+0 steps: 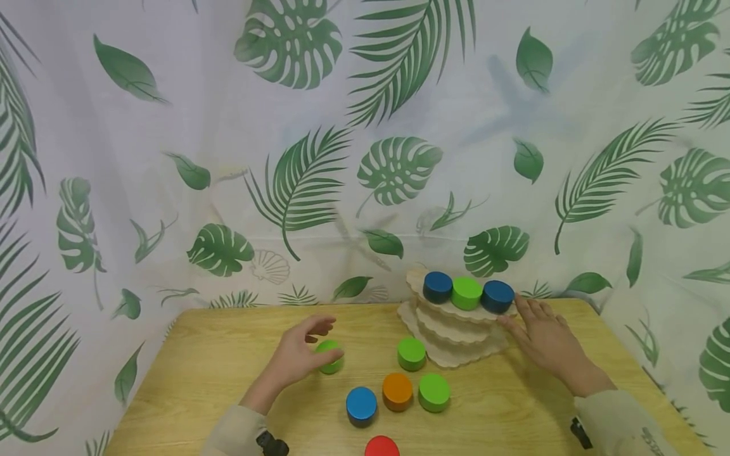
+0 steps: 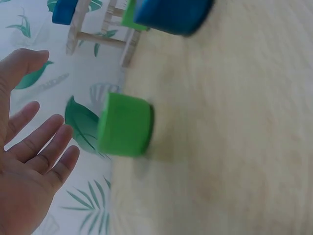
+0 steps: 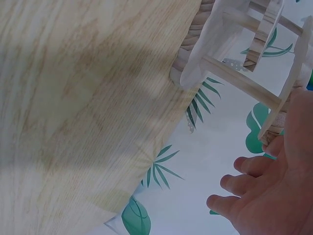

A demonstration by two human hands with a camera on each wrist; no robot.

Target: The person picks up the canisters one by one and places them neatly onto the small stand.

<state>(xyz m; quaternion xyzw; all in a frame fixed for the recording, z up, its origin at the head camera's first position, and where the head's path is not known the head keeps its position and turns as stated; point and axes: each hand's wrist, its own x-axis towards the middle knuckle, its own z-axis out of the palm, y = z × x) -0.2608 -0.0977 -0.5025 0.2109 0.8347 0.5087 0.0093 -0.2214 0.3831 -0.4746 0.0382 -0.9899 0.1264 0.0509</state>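
Hands (image 1: 296, 353): two. Round blocks (image 1: 411, 354): nine. Stand (image 1: 450, 352): one.

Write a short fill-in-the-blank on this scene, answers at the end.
1. The top tier of the shelf bears two blue blocks and one ____ block.
2. On the table, a green block stands beside the ____ hand.
3. In the head view, the bottommost block is ____.
4. That view shows ____ green blocks standing on the table.

Missing words: green; left; red; three.
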